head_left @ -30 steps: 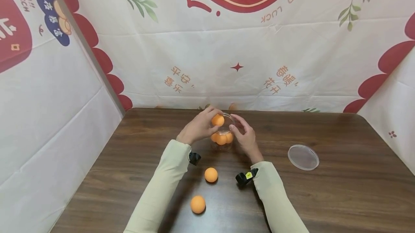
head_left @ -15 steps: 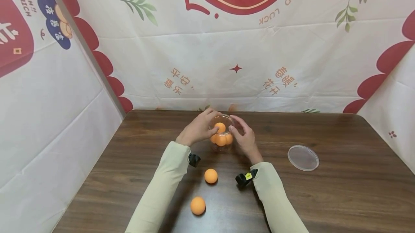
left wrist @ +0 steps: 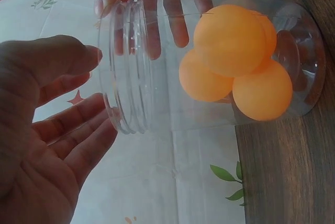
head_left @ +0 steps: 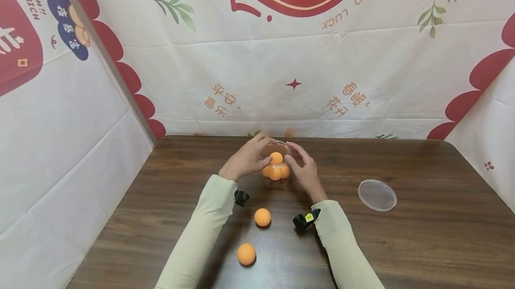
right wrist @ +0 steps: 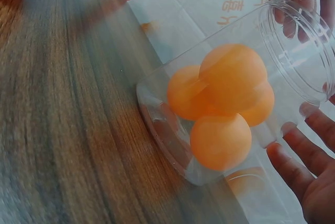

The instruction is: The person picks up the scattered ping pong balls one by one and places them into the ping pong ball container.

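Observation:
A clear plastic jar (left wrist: 170,85) stands on the table between the two hands, its mouth uncovered. Several orange table tennis balls (head_left: 275,172) lie in its lower part, seen through the wall in both wrist views. My left hand (head_left: 246,158) is at the left of the rim, thumb and fingers spread apart, fingertips at the edge, with no ball in it. From the right, my right hand (head_left: 304,168) holds the jar near its neck, thumb in front and fingers behind. In the left wrist view those right fingers (left wrist: 153,38) show through the plastic.
Two loose orange balls lie nearer on the brown wooden table (head_left: 161,217): one ball (head_left: 262,217) in front of the jar and another ball (head_left: 246,254) closer still. A round clear lid (head_left: 377,195) rests to the right. Printed white cloth (head_left: 257,65) hangs behind the table.
The ball that my left hand held over the mouth has dropped into the jar and settled on the others. Both hands have stayed by the rim.

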Tool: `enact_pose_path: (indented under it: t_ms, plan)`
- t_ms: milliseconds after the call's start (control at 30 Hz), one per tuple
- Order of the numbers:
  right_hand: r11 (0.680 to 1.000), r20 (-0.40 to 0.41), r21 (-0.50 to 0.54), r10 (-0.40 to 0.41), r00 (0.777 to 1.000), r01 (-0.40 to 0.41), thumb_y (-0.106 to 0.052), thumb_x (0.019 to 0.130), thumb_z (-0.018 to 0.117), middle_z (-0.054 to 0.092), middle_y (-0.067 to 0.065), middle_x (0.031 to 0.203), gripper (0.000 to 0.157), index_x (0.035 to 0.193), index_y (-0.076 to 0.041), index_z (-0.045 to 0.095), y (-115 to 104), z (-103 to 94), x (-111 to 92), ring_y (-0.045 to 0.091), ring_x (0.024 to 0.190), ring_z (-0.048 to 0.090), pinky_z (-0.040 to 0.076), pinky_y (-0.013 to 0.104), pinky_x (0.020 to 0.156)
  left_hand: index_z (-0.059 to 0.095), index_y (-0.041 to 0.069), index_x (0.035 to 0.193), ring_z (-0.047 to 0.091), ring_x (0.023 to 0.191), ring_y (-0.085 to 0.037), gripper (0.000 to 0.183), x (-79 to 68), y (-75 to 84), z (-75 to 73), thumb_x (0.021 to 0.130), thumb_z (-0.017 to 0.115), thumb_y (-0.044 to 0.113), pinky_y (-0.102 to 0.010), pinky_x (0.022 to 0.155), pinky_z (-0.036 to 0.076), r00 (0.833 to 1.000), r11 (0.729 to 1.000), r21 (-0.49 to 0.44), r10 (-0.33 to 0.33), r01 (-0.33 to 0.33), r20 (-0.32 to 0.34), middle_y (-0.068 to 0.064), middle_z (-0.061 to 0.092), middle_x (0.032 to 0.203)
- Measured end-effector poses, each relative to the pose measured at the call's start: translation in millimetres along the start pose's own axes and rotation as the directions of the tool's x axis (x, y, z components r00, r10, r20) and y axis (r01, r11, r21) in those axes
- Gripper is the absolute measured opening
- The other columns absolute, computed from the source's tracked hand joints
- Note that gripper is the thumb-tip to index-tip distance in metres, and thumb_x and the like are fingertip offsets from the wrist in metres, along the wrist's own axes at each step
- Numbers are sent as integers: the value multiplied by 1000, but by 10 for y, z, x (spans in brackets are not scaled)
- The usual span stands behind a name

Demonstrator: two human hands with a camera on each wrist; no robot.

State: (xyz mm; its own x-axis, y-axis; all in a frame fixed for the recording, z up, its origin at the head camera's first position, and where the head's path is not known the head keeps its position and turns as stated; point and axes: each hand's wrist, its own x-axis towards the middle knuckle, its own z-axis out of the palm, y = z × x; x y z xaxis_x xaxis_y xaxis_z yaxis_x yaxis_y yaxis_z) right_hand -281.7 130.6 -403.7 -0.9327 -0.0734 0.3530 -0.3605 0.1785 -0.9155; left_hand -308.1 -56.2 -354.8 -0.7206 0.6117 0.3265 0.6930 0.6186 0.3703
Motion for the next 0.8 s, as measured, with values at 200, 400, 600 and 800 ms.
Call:
enact_pose_path:
  t_ms: [200, 400, 600, 800]
  plan:
    - [1000, -6, 5, -13, 1000, 14, -4, 94, 55, 51, 29, 133, 40, 131, 9, 49, 5, 10, 1, 47, 118, 49, 41, 56, 99, 58, 3, 123, 58, 88, -25, 37, -45, 10, -49, 87, 65, 7, -32, 78, 50, 1000, 1000, 4, -11, 11, 6, -14, 56, 118]
    - [1000, -9, -3, -18, 1000, 18, -4, 94, 55, 51, 28, 133, 40, 131, 8, 50, 28, 6, 12, 43, 117, 51, 41, 55, 99, 59, 3, 123, 56, 83, -24, 35, -114, 28, -108, 89, 63, 8, -30, 74, 48, 999, 1000, -2, -31, 31, 26, -13, 57, 117]
    - [1000, -16, -27, -8, 1000, 8, -5, 94, 56, 53, 27, 131, 40, 132, 7, 50, 39, 7, 5, 40, 116, 53, 46, 22, 90, 58, 2, 122, 58, 92, -22, 35, -218, 60, -148, 88, 65, 9, -31, 81, 49, 1000, 1000, 11, -14, 14, 17, -12, 58, 118]
    - [999, -30, -26, -26, 999, 25, -4, 93, 56, 55, 28, 130, 40, 130, 7, 51, 23, 11, -2, 39, 113, 54, 42, 12, 83, 56, 3, 124, 58, 97, -18, 37, -313, 117, -148, 88, 64, 9, -31, 86, 50, 1000, 1000, 21, 15, -15, 2, -11, 58, 118]
